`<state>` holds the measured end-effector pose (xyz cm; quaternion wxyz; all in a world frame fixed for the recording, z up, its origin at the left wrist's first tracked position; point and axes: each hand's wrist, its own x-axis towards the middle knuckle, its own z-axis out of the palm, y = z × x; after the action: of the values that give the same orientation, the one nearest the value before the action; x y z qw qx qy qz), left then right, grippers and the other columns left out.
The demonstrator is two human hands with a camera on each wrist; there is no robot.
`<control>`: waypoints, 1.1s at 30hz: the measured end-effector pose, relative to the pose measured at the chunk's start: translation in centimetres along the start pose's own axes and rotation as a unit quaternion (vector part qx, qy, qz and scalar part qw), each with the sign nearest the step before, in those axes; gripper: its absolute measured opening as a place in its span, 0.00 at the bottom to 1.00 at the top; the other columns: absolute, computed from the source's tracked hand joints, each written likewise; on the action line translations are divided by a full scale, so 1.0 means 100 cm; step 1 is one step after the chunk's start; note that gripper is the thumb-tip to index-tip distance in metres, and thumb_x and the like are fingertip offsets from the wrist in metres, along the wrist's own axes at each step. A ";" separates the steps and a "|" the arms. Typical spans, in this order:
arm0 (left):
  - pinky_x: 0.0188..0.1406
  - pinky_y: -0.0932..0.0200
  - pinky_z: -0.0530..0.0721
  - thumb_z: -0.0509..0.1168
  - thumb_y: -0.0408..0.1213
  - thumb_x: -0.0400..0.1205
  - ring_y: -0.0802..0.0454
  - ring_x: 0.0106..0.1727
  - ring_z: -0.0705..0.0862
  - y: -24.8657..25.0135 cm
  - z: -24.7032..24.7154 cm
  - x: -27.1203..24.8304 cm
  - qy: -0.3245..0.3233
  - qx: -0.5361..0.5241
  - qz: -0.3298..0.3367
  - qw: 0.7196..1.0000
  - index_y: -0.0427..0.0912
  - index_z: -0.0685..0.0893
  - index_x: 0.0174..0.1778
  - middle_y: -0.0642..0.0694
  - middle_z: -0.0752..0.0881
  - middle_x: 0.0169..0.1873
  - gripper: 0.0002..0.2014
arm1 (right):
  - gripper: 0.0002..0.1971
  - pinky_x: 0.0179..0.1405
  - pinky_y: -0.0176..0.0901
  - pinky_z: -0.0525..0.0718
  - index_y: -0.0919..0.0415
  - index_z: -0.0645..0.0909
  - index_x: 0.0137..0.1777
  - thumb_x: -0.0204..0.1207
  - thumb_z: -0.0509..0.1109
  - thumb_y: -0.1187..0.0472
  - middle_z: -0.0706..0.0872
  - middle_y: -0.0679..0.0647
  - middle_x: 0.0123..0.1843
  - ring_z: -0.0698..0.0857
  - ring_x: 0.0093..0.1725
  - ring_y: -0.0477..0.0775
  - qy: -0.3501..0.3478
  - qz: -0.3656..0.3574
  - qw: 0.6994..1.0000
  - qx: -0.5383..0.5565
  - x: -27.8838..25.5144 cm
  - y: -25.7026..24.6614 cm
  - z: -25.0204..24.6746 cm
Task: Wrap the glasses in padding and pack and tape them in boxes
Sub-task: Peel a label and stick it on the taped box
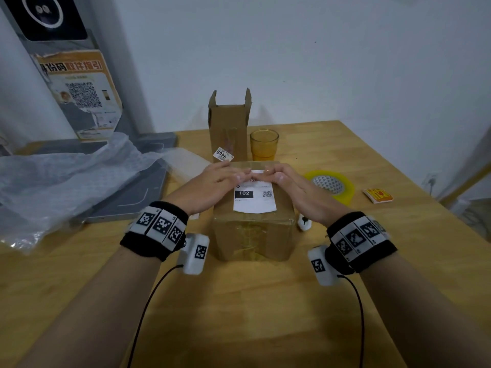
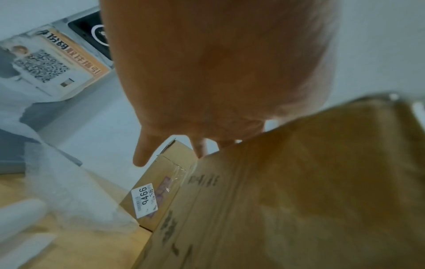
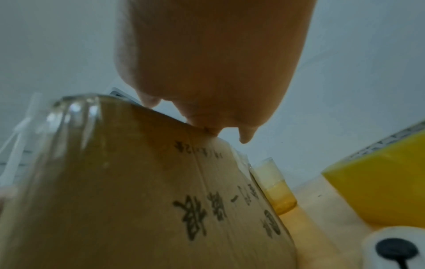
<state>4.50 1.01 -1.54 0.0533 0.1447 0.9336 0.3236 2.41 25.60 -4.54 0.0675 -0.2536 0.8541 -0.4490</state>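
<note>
Your closed box [image 1: 252,224] sits in the middle of the wooden table [image 1: 239,314], with bare table in front of it. Close behind it stand the tall open box [image 1: 229,126] and the orange glass [image 1: 263,144]. The tape roll [image 1: 332,184] lies to the right, the bubble wrap [image 1: 66,176] to the left. Your left hand [image 1: 212,187] and right hand [image 1: 295,189] lie flat, fingers straight, pressing the white label [image 1: 253,197] on top.

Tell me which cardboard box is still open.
The tall narrow box behind, its top flaps standing up. The near box under both hands is taped shut and labelled.
</note>
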 end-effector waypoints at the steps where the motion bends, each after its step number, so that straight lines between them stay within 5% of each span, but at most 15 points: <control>1: 0.80 0.52 0.51 0.46 0.58 0.92 0.68 0.84 0.53 -0.002 0.001 0.001 0.002 -0.007 -0.005 1.000 0.67 0.79 0.77 0.79 0.64 0.78 0.22 | 0.28 0.73 0.35 0.69 0.40 0.78 0.76 0.89 0.44 0.32 0.77 0.26 0.70 0.72 0.73 0.25 0.007 -0.008 1.000 -0.001 0.000 0.001 -0.001; 5: 0.84 0.50 0.51 0.50 0.53 0.93 0.65 0.87 0.52 -0.010 0.004 0.005 0.011 -0.039 0.002 0.999 0.66 0.84 0.72 0.72 0.68 0.81 0.19 | 0.30 0.76 0.24 0.63 0.60 0.85 0.70 0.95 0.42 0.48 0.86 0.26 0.66 0.71 0.77 0.27 0.022 -0.047 0.997 0.050 -0.009 0.007 -0.003; 7: 0.85 0.48 0.50 0.55 0.51 0.92 0.65 0.88 0.51 -0.013 0.008 0.006 0.012 -0.049 0.015 0.999 0.65 0.84 0.71 0.73 0.71 0.79 0.16 | 0.29 0.76 0.25 0.63 0.66 0.84 0.67 0.96 0.42 0.53 0.92 0.35 0.61 0.72 0.79 0.30 0.020 -0.057 0.996 0.065 -0.016 0.005 -0.001; 10: 0.85 0.45 0.50 0.63 0.58 0.86 0.64 0.88 0.49 -0.013 0.010 0.004 0.011 -0.031 0.020 0.999 0.64 0.82 0.74 0.74 0.70 0.80 0.20 | 0.29 0.74 0.26 0.65 0.68 0.84 0.61 0.95 0.42 0.54 0.95 0.46 0.56 0.75 0.77 0.32 0.022 -0.057 0.995 0.080 -0.029 0.003 0.002; 14: 0.89 0.40 0.47 0.68 0.55 0.85 0.62 0.89 0.46 -0.006 0.006 -0.001 -0.013 0.000 0.010 1.000 0.65 0.80 0.77 0.74 0.66 0.82 0.22 | 0.26 0.75 0.29 0.67 0.68 0.81 0.58 0.93 0.44 0.52 0.95 0.46 0.53 0.77 0.78 0.36 0.034 -0.079 0.992 0.095 -0.043 0.000 0.010; 20: 0.85 0.49 0.52 0.67 0.51 0.87 0.63 0.88 0.52 -0.002 0.008 -0.026 -0.001 -0.006 0.038 0.999 0.64 0.88 0.67 0.71 0.74 0.78 0.13 | 0.23 0.74 0.29 0.69 0.71 0.80 0.55 0.95 0.45 0.59 0.96 0.47 0.50 0.80 0.74 0.35 0.067 -0.082 0.989 0.106 -0.039 0.000 0.014; 24: 0.82 0.54 0.52 0.63 0.56 0.83 0.66 0.88 0.53 -0.005 0.013 -0.048 0.015 -0.103 0.040 0.994 0.57 0.93 0.61 0.73 0.78 0.74 0.18 | 0.26 0.80 0.52 0.73 0.73 0.79 0.46 0.95 0.47 0.58 0.96 0.60 0.46 0.83 0.73 0.44 0.098 -0.075 0.975 0.186 -0.033 0.003 0.020; 27: 0.85 0.51 0.48 0.61 0.57 0.82 0.64 0.88 0.53 -0.006 0.011 -0.054 0.015 -0.142 0.039 0.989 0.52 0.95 0.56 0.69 0.80 0.74 0.20 | 0.28 0.78 0.63 0.76 0.63 0.83 0.37 0.95 0.50 0.57 0.94 0.65 0.41 0.85 0.70 0.53 0.114 -0.061 0.961 0.246 -0.028 0.002 0.021; 33: 0.88 0.39 0.55 0.59 0.54 0.88 0.66 0.87 0.57 -0.001 0.012 -0.056 0.045 -0.195 0.007 0.980 0.57 0.96 0.48 0.66 0.87 0.66 0.19 | 0.18 0.62 0.55 0.85 0.64 0.76 0.45 0.93 0.55 0.56 0.90 0.76 0.43 0.90 0.56 0.59 0.133 -0.043 0.949 0.282 -0.030 -0.008 0.014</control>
<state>10.01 -0.01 -2.50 0.0355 0.1236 0.8531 0.5057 5.76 25.63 -5.03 0.0029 -0.1990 0.6825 -0.7033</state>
